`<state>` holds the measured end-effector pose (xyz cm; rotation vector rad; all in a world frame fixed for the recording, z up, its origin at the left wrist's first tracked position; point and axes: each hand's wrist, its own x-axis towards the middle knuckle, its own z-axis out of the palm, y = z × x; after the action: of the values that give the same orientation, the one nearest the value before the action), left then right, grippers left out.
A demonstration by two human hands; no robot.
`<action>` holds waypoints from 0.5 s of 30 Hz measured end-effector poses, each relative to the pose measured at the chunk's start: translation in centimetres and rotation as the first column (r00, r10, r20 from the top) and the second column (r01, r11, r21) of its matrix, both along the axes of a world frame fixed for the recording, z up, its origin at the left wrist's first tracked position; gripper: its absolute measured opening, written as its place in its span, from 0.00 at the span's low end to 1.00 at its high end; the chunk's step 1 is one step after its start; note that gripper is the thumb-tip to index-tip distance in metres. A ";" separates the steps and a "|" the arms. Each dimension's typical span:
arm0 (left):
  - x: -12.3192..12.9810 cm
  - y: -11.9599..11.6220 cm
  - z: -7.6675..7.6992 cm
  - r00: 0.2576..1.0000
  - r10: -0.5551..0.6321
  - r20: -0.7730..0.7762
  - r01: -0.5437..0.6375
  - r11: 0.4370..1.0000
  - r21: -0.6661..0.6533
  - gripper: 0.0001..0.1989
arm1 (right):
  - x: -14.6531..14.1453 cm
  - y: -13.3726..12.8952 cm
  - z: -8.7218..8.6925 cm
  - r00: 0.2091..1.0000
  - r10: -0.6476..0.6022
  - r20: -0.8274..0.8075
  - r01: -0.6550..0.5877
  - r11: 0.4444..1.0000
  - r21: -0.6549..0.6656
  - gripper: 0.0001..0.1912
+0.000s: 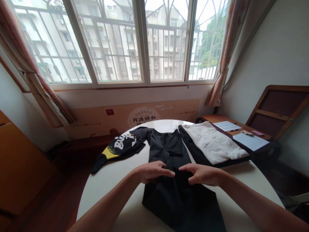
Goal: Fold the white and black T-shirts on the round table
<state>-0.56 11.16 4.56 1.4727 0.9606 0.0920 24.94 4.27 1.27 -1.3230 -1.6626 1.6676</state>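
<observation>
Black trousers (169, 199) lie lengthwise across the white round table (116, 190), the waist part at the far side and the legs spreading toward me. My left hand (156, 172) grips the cloth near the middle of the trousers from the left, thumb on top. Facing it, my right hand (201, 174) pinches the cloth from the right, fingertips partly hidden in the dark folds. A small gap separates the two hands, and the fabric between them is creased.
A black shirt (120, 145) with white lettering and a yellow patch lies left of the trousers. On the right, a folded white garment (212, 141) rests on dark cloth (193, 148). Beyond stands a brown side table (207, 118) bearing papers (251, 141). A window (142, 42) fills the back.
</observation>
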 end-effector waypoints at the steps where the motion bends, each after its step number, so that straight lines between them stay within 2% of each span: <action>1: 0.0 0.0 0.2 1.000 -0.018 -0.016 0.018 1.000 -0.008 0.26 | -0.1 -0.2 0.2 1.000 0.027 -0.011 -0.027 0.999 -0.030 0.31; 3: -0.1 0.0 0.6 0.992 -0.122 -0.036 0.121 0.993 -0.011 0.24 | -0.5 -0.6 0.6 0.997 0.058 -0.049 -0.062 0.994 -0.088 0.29; 5: -0.3 -0.2 0.9 0.957 -0.283 -0.060 0.282 0.959 -0.026 0.20 | -1.0 -1.0 1.1 0.993 0.084 -0.078 -0.093 0.987 -0.132 0.26; 7: -0.4 -0.5 1.1 0.892 -0.446 -0.070 0.441 0.894 -0.073 0.17 | -1.5 -1.3 1.5 0.981 0.172 -0.091 -0.185 0.969 -0.161 0.21; 9: -0.2 -1.0 1.2 0.813 -0.580 -0.054 0.570 0.811 -0.129 0.17 | -2.0 -1.6 1.8 0.944 0.319 -0.087 -0.329 0.929 -0.171 0.18; 11: 0.1 -1.6 1.3 0.753 -0.656 -0.054 0.640 0.749 -0.171 0.17 | -2.4 -1.9 2.1 0.896 0.444 -0.027 -0.443 0.886 -0.137 0.17; 12: 0.2 -1.8 1.3 0.752 -0.655 -0.073 0.638 0.752 -0.168 0.16 | -2.5 -2.1 2.2 0.876 0.481 0.030 -0.476 0.874 -0.101 0.16; 14: 0.4 -2.1 1.4 0.813 -0.560 -0.159 0.556 0.828 -0.071 0.17 | -2.5 -2.4 2.6 0.849 0.495 0.183 -0.504 0.864 0.003 0.13; 15: 0.4 -2.1 1.5 0.850 -0.489 -0.199 0.501 0.866 0.011 0.17 | -2.3 -2.5 2.9 0.851 0.458 0.255 -0.489 0.869 0.071 0.12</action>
<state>-0.18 9.10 6.06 1.7704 0.7006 -0.4079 22.67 1.78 4.13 -1.1326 -2.3525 1.6616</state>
